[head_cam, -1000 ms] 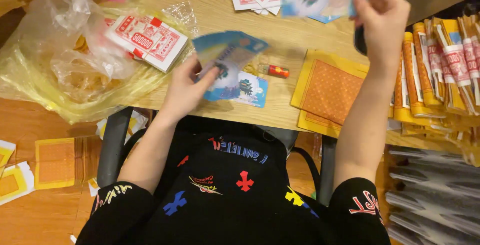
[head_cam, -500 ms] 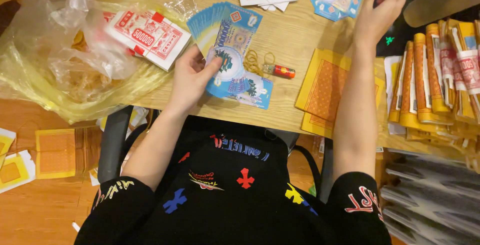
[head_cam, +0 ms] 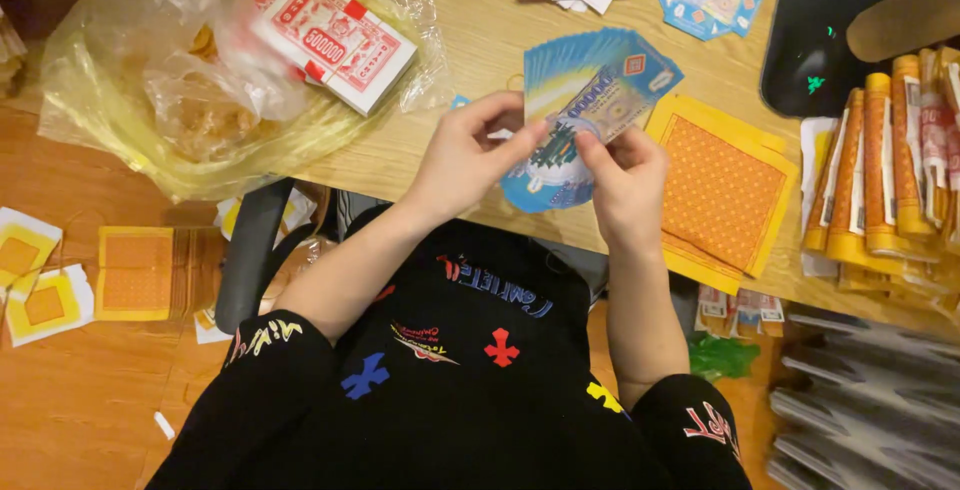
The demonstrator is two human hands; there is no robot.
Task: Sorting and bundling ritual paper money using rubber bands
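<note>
Blue paper notes (head_cam: 590, 100) fanned out, held above table edge.

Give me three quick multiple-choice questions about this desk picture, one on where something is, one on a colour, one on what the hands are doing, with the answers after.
1. Where does the stack of orange square papers lie?
A. on the table, to the right of the hands
B. inside the plastic bag
C. on the person's lap

2. What colour is most of the fan of paper notes?
A. green
B. blue
C. black

3. How are the notes held?
A. lying loose on the table, untouched
B. by the left hand alone
C. by both hands together

Answers:
1. A: the orange stack rests on the wooden table just right of the right hand.
2. B: the fanned notes show blue edges and faces.
3. C: the left hand and the right hand both pinch the fan, lifted above the table.
</note>
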